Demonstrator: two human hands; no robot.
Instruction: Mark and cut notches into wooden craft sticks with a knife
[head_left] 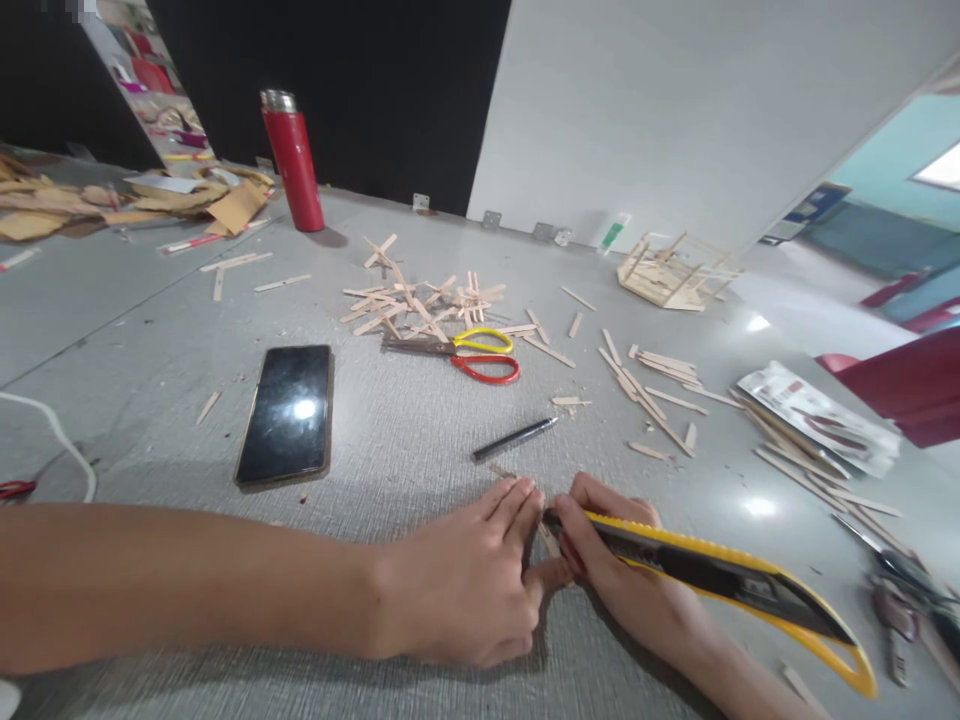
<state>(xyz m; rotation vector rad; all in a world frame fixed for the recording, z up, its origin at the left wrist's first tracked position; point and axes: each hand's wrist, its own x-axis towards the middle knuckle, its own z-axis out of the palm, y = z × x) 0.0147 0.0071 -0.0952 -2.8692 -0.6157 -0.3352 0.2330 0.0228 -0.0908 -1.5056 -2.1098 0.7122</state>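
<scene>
My right hand (622,560) grips a yellow and black box cutter (720,570) with its front end pointed at the table between my hands. Pressed down beside it, my left hand (472,575) has its fingers together and holds a small wooden stick (549,540), mostly hidden under the fingers. The cutter's tip is close to this stick; the blade itself is hard to make out. Just beyond my hands lie a dark pen (516,439) and a pair of scissors (454,350) with one yellow and one red handle loop.
A phone (286,412) lies left of centre. Behind are a red flask (294,165), a pile of wooden sticks (420,302) and a small stick frame (675,272). More sticks, a white packet (821,415) and keys (896,625) are at the right.
</scene>
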